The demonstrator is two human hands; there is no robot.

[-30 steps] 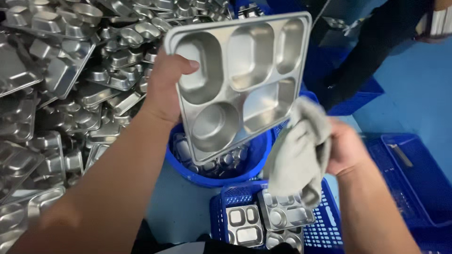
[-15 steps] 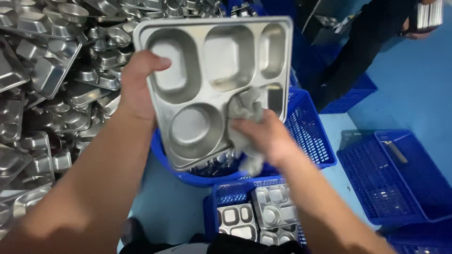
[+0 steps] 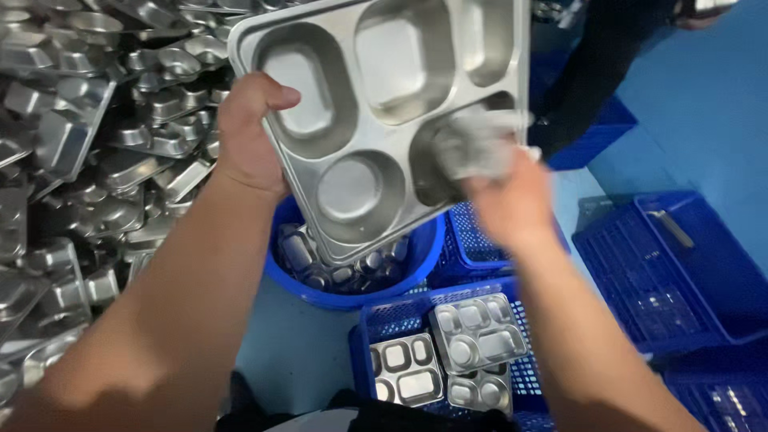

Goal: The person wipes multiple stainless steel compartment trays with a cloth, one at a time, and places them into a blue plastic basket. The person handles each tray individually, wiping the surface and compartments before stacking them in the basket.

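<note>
Two hands are engaged on one steel tray (image 3: pixel 384 120). Left hand (image 3: pixel 244 132) is closed on the tray's left edge, thumb hooked over the rim into the nearest compartment, holding the tray tilted up toward the camera. Right hand (image 3: pixel 512 204) is bunched around a grey cloth (image 3: pixel 476 144) and presses it into the compartment at the tray's lower right.

Change noted: a second ago the cloth hung loose below and to the right of the tray, clear of it; half a second ago it had reached the tray's face; it now sits inside the lower-right compartment. The tray has also come closer to the camera. Judgement: wiping of the tray is under way, with the other compartments not under the cloth at present.

Count: one tray in hand, with five compartments showing, one round. One cloth.

Below the grip: one round blue tub (image 3: pixel 352 276) holding more steel pieces, number indistinct. Further below, one blue basket (image 3: pixel 376 324) with three trays visible. Right of the grip: an open blue crate (image 3: pixel 720 256), with other blue crates only partly in view. Left of the grip: a heaped pile of steel trays (image 3: pixel 96 160), too many to count. Beyond the tray: another person's dark-clothed legs (image 3: pixel 600 64).
</note>
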